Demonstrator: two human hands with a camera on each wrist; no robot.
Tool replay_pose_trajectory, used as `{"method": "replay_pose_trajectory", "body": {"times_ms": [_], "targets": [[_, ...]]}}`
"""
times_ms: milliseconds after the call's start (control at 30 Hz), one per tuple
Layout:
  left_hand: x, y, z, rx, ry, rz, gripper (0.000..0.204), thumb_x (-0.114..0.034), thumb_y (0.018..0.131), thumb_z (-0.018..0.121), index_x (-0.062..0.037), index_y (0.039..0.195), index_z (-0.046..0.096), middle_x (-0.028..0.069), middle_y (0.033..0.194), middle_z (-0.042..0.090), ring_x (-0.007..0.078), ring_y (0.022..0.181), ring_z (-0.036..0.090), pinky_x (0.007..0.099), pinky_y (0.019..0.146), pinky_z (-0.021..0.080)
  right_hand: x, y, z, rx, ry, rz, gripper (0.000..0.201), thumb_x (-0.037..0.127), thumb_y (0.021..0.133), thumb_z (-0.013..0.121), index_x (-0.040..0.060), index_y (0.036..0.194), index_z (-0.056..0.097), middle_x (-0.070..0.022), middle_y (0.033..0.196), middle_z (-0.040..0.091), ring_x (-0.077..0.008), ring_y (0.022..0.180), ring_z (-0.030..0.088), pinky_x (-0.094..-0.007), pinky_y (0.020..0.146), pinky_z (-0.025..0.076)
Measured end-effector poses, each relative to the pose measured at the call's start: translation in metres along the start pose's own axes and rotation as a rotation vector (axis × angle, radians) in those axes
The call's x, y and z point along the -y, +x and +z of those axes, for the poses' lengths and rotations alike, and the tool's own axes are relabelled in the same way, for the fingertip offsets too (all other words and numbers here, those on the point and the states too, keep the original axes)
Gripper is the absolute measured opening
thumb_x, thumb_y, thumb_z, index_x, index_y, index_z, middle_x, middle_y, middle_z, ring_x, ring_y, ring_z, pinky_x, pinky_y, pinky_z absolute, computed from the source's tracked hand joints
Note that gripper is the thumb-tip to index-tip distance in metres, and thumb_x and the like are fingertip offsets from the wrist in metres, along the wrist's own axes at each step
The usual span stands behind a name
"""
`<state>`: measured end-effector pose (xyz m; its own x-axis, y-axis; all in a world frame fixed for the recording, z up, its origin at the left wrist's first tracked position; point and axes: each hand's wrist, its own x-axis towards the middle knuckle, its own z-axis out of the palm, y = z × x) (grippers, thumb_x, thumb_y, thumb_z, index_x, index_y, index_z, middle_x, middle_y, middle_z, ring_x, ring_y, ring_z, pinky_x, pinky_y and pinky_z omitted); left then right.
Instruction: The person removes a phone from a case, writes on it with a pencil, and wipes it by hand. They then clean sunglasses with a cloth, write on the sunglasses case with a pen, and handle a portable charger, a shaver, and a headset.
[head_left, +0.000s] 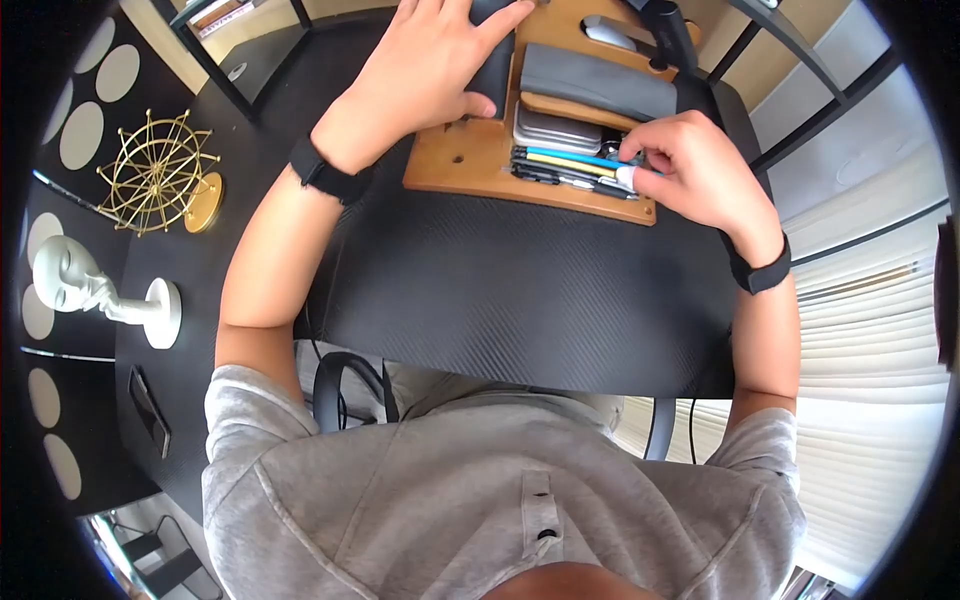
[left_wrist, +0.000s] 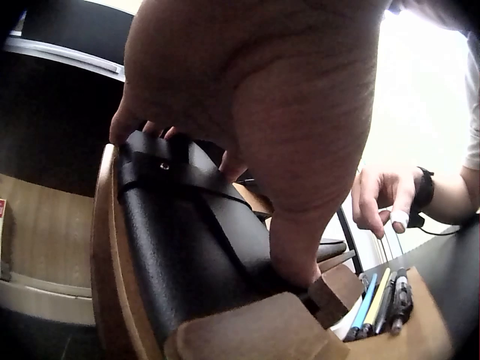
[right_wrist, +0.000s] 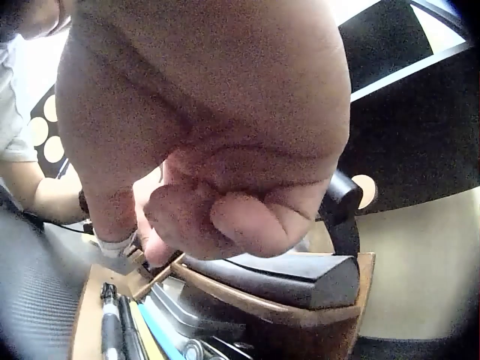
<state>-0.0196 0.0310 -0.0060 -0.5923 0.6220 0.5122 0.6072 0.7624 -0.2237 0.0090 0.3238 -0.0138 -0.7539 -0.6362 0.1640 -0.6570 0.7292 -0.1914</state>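
Spread across a black case (left_wrist: 202, 240), my left hand (head_left: 425, 65) grips it, with the thumb at its side and the fingertips near its strapped end. The case lies in a wooden organizer (head_left: 430, 165). Over the organizer's pen slot hovers my right hand (head_left: 695, 170), thumb and index finger pointing down, the other fingers curled; nothing shows between them. A white wrap (right_wrist: 116, 246) covers the right thumb's tip. Below lie a blue pen (left_wrist: 365, 306), a yellow pen (right_wrist: 148, 341) and black pens (left_wrist: 401, 300).
A grey case (head_left: 598, 82) and a mouse (head_left: 608, 33) sit on the organizer's farther part, beside a silver item (head_left: 555, 132). At the left stand a gold wire wheel (head_left: 158, 170) and a white head figure (head_left: 70, 275); a phone (head_left: 150, 412) lies nearer.
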Motion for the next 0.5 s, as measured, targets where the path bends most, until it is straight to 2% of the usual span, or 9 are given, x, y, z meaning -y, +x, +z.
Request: {"method": "replay_pose_trajectory", "body": {"times_ms": [100, 167, 200, 267, 367, 500], "targets": [[0.005, -0.001, 0.009, -0.049, 0.038, 0.014, 0.101, -0.026, 0.063, 0.096, -0.0073, 0.149, 0.046, 0.0371, 0.157, 0.026, 0.0533, 0.149, 0.026, 0.0537, 0.121, 0.03, 0.008, 0.0, 0.007, -0.045, -0.023, -0.026, 0.016, 0.014, 0.079, 0.075, 0.0047, 0.092, 0.075, -0.0139, 0.065, 0.063, -0.0331, 0.065, 0.066, -0.0409, 0.062, 0.052], [0.01, -0.003, 0.022, -0.118, 0.104, 0.04, 0.101, -0.026, 0.063, 0.096, -0.0075, 0.149, 0.046, 0.0368, 0.158, 0.027, 0.0529, 0.149, 0.026, 0.0535, 0.121, 0.031, 0.013, -0.001, 0.018, -0.056, -0.046, -0.043, 0.015, 0.016, 0.082, 0.075, 0.0061, 0.093, 0.074, -0.0132, 0.071, 0.066, -0.0331, 0.067, 0.067, -0.0422, 0.064, 0.053], [0.004, -0.003, 0.008, -0.053, 0.003, 0.005, 0.1, -0.025, 0.063, 0.096, -0.0074, 0.149, 0.047, 0.0365, 0.157, 0.027, 0.0526, 0.149, 0.026, 0.0532, 0.121, 0.031, 0.014, -0.004, 0.026, -0.087, -0.075, -0.075, 0.015, 0.016, 0.082, 0.075, 0.0063, 0.092, 0.074, -0.013, 0.073, 0.067, -0.033, 0.068, 0.067, -0.0426, 0.064, 0.054], [0.003, -0.003, 0.008, -0.044, 0.003, -0.004, 0.1, -0.025, 0.063, 0.096, -0.0076, 0.148, 0.047, 0.0364, 0.157, 0.027, 0.0525, 0.149, 0.026, 0.0533, 0.12, 0.031, 0.014, -0.011, 0.038, -0.145, -0.141, -0.1, 0.014, 0.019, 0.083, 0.075, 0.0072, 0.09, 0.073, -0.0113, 0.08, 0.07, -0.0325, 0.07, 0.069, -0.043, 0.064, 0.056], [0.003, -0.002, 0.006, -0.04, -0.005, -0.019, 0.1, -0.025, 0.062, 0.096, -0.008, 0.148, 0.048, 0.0362, 0.157, 0.027, 0.052, 0.149, 0.026, 0.0537, 0.12, 0.032, 0.0, -0.021, 0.055, -0.231, -0.176, -0.047, 0.014, 0.021, 0.085, 0.075, 0.0076, 0.088, 0.072, -0.0099, 0.079, 0.069, -0.0318, 0.069, 0.069, -0.042, 0.062, 0.056], [0.005, -0.002, 0.008, -0.047, -0.031, -0.003, 0.099, -0.025, 0.061, 0.096, -0.0084, 0.147, 0.05, 0.0359, 0.157, 0.028, 0.0513, 0.149, 0.027, 0.0546, 0.119, 0.033, -0.005, -0.029, 0.065, -0.216, -0.245, -0.046, 0.016, 0.024, 0.086, 0.076, 0.009, 0.085, 0.071, -0.0082, 0.074, 0.066, -0.0297, 0.066, 0.068, -0.0411, 0.059, 0.055]]}}
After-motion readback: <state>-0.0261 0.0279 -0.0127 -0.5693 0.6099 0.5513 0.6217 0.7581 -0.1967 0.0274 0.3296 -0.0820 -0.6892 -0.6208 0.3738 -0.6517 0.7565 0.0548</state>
